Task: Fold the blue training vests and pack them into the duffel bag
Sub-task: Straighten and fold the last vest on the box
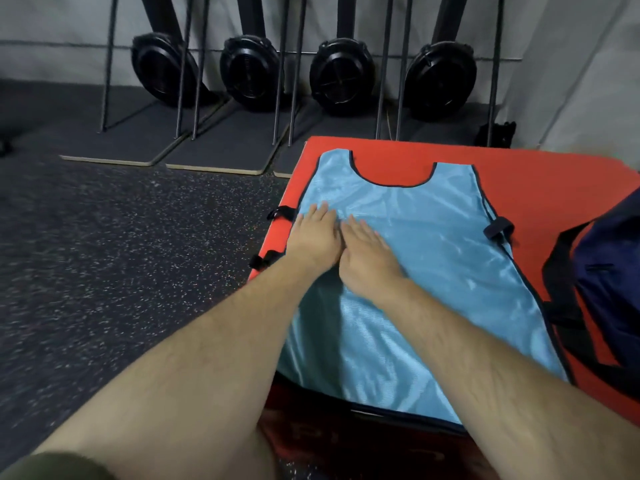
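Observation:
A light blue training vest (426, 244) with dark trim lies spread flat on a red padded box (540, 174), neck opening at the far end. My left hand (313, 237) and my right hand (369, 259) lie side by side, palms down with straight fingers, pressing on the vest's left half. At the right edge sits a dark navy duffel bag (609, 271) with black straps, partly cut off by the frame.
The box has black strap handles (280, 213) on its left side. Speckled dark rubber floor (121, 254) lies to the left. Several upright rowing machines (341, 76) on dark mats stand along the far wall.

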A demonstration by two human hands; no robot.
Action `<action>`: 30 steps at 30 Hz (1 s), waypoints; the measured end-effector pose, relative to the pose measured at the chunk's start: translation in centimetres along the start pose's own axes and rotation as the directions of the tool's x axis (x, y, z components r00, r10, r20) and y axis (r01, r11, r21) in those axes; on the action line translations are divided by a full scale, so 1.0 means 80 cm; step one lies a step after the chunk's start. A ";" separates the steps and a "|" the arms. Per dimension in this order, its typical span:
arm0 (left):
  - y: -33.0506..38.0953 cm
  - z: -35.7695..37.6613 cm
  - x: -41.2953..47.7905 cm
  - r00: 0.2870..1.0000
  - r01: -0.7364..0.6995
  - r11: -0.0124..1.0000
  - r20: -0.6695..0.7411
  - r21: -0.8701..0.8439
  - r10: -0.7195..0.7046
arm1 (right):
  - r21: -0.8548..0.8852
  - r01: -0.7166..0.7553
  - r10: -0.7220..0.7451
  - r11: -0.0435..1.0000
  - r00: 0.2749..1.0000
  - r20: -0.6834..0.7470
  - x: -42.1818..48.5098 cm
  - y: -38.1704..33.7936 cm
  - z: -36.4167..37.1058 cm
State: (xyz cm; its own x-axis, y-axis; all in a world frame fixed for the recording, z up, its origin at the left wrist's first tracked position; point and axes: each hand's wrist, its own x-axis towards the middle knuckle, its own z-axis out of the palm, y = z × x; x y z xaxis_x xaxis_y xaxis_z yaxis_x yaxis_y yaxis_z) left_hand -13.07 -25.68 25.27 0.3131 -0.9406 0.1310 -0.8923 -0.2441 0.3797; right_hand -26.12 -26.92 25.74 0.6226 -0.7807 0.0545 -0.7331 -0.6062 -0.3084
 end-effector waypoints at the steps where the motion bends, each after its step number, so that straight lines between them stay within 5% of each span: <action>1: -0.009 -0.002 -0.002 1.000 0.005 1.000 0.003 -0.004 -0.005 | -0.010 -0.015 0.016 1.000 1.000 0.022 -0.001 -0.001 0.007; 6: -0.037 -0.003 -0.013 0.986 0.013 0.996 0.164 0.085 -0.027 | -0.098 -0.061 0.067 0.993 0.996 0.061 0.000 0.007 0.019; 20: -0.015 0.000 -0.075 0.994 -0.069 0.997 0.087 -0.047 0.073 | -0.104 -0.071 0.078 0.992 0.995 0.066 -0.035 -0.013 0.022; 30: -0.007 -0.034 -0.166 0.985 -0.136 0.991 0.107 0.007 0.135 | -0.136 -0.084 0.107 0.987 0.979 0.175 -0.078 -0.034 -0.002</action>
State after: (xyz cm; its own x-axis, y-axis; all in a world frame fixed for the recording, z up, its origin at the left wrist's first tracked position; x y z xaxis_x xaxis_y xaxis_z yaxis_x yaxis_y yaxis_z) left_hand -15.83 -12.45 25.77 0.1534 -0.9847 0.0821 -0.9289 -0.1154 0.3519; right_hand -28.05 -20.46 26.38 0.5789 -0.8022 -0.1462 -0.8129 -0.5538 -0.1802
